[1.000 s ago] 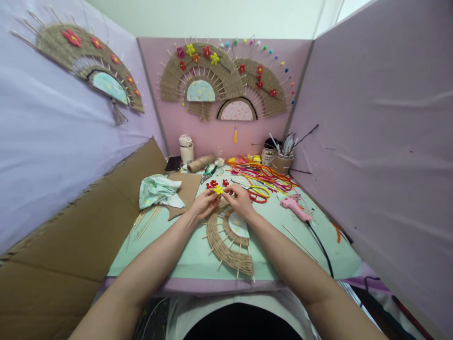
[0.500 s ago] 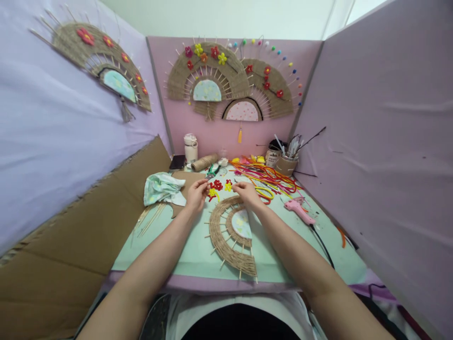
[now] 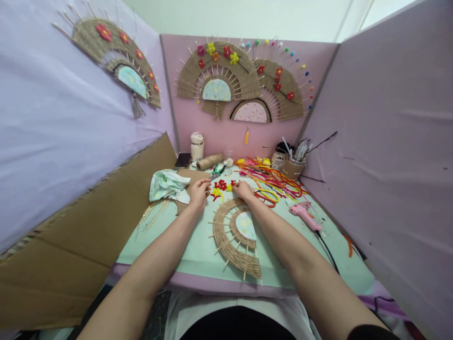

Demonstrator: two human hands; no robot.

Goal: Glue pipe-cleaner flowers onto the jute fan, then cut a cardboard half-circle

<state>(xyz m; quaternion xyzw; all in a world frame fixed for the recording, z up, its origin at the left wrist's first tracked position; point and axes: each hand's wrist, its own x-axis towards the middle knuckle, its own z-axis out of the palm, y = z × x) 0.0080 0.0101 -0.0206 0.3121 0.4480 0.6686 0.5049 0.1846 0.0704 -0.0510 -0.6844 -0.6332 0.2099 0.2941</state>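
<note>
A half-round fan wound in jute with a pale fabric centre and protruding sticks lies on the green table before me. Just beyond its top edge lie a yellow flower with a curved stem and red flowers. My left hand rests left of the yellow flower, fingers curled in; what they hold is hidden. My right hand sits at the fan's upper edge, fingers curled, tips beside a small yellow flower.
Patterned cloth, cardboard and loose sticks lie left. Scissors, a heap of coloured pipe cleaners and a pink glue gun with its cord lie right. Twine spool, bottle and tool cups stand behind. Finished fans hang on the walls.
My hands, held together on the yellow flower a second ago, have parted and moved away from me. The yellow flower now lies on the table between them. The view has shifted left.
</note>
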